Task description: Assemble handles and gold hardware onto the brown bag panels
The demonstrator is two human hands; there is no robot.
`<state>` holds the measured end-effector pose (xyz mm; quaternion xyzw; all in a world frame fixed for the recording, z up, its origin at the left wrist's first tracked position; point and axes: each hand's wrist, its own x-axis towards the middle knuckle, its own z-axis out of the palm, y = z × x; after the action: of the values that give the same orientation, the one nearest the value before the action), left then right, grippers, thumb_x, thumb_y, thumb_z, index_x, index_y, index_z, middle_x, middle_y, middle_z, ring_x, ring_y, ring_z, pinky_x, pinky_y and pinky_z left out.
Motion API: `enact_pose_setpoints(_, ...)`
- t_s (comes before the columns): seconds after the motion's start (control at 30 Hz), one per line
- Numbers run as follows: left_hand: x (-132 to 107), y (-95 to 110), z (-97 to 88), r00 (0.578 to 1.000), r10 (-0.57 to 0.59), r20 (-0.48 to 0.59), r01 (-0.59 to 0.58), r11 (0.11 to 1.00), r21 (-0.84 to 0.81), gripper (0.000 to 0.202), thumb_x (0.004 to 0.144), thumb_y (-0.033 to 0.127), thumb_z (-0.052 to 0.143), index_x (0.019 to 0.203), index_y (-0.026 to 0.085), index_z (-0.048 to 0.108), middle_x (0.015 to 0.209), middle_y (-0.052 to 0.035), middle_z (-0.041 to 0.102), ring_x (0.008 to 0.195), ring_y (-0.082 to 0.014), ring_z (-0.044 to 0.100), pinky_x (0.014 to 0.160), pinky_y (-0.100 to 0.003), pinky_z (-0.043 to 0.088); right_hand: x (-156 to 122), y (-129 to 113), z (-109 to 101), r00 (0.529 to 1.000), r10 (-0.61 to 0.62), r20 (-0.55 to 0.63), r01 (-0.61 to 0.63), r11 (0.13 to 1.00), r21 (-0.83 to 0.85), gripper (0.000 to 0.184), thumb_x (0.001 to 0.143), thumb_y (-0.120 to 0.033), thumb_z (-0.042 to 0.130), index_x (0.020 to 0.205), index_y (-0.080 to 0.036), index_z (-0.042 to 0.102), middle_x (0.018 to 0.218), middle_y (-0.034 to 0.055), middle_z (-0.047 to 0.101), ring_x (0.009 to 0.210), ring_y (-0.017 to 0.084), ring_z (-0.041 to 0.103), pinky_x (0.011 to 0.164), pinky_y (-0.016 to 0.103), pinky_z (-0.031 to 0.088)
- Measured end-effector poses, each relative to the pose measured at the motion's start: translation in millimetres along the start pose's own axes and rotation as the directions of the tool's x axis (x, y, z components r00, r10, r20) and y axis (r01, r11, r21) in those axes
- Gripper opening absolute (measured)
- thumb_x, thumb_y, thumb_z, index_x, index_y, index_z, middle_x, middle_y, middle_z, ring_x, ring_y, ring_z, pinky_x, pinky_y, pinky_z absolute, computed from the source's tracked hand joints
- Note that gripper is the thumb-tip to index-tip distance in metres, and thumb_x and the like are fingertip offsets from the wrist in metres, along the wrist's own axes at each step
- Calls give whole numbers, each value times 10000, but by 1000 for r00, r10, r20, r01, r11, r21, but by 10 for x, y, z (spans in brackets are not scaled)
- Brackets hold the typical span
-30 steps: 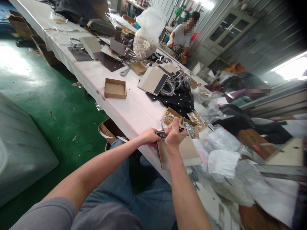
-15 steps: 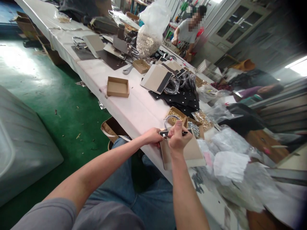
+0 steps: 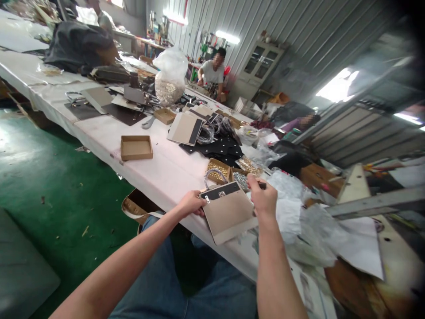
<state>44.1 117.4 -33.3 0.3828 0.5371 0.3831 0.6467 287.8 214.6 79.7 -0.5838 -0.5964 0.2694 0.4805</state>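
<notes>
White-covered table [image 3: 162, 170] carries a beige panel [image 3: 229, 210] at its near edge. The left hand [image 3: 191, 203] pinches the panel's corner; the right hand [image 3: 264, 198] is closed around a dark tool [image 3: 262, 185], mostly hidden. A loosened pinch could drop the panel; a knock to the box [image 3: 229, 174] beyond could spill its gold studs [image 3: 213, 167].

A workshop around me: ribbed metal wall [image 3: 262, 20], strip lights [image 3: 227, 36], green floor [image 3: 73, 186], a long table [image 3: 172, 166] strewn with boxed metal bits [image 3: 216, 169] and plastic bags [image 3: 171, 64], someone [image 3: 213, 73] working beyond its far edge.
</notes>
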Motion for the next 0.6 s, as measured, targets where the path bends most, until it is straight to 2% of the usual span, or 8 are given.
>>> enact_pose_setpoints(0.07,-14,35,19,1000,3,19,-3,1000,10,266,930,231,775,1163,133,689,711,-60,789,599,-172,796,494,-151,508,182,203,-275,996,32,80,-5,946,-323,418,815,-639,931,742,-267,755,654,72,697,709,275,686,629,344,467)
enact_pose_setpoints(0.13,-40,75,36,999,7,36,-7,1000,18,245,958,240,745,1166,126,684,714,-76,795,581,-161,777,474,-149,487,282,383,-402,976,120,183,-29,900,-436,349,760,-576,959,739,-267,799,683,99,754,858,346,763,732,365,506)
enact_pose_setpoints(0.2,-70,122,42,999,-12,51,11,1000,13,232,979,256,728,1168,127,688,719,-91,803,556,-153,753,454,-152,468,313,513,-420,956,155,250,-42,913,-405,327,748,-566,946,803,-261,840,762,96,815,942,365,794,795,371,529)
enact_pose_setpoints(0.3,-105,244,5,998,-43,49,42,999,13,201,967,267,760,1110,140,696,717,-85,798,539,-150,729,459,-172,490,287,603,-408,958,117,261,-24,942,-335,369,750,-594,922,844,-243,855,872,87,859,949,339,796,803,359,538)
enact_pose_setpoints(0.37,-129,375,-61,999,-14,39,12,999,48,186,943,269,794,1040,147,692,700,-59,773,528,-146,715,469,-185,510,249,606,-446,957,124,263,-43,956,-291,399,744,-609,927,767,-227,813,807,80,830,833,301,755,712,338,505)
enact_pose_setpoints(0.43,-164,531,-153,998,30,51,-35,994,104,199,938,298,808,1003,150,692,692,-42,751,520,-146,702,468,-199,516,195,581,-511,940,177,291,-114,969,-220,431,736,-614,943,722,-223,760,715,52,769,686,241,658,593,313,424)
enact_pose_setpoints(0.5,-205,675,-244,997,57,59,-66,986,151,252,940,351,821,1039,150,706,736,-47,762,560,-165,723,490,-226,551,119,542,-562,897,235,375,-204,971,-121,453,747,-611,951,725,-227,712,666,16,706,602,186,555,522,293,344)
enact_pose_setpoints(0.6,-254,783,-320,996,71,45,-78,981,178,437,872,345,891,1239,170,730,856,-39,796,708,-205,779,589,-270,630,-19,500,-547,818,261,512,-323,946,33,486,799,-616,924,750,-231,631,674,-14,656,598,152,526,521,270,358)
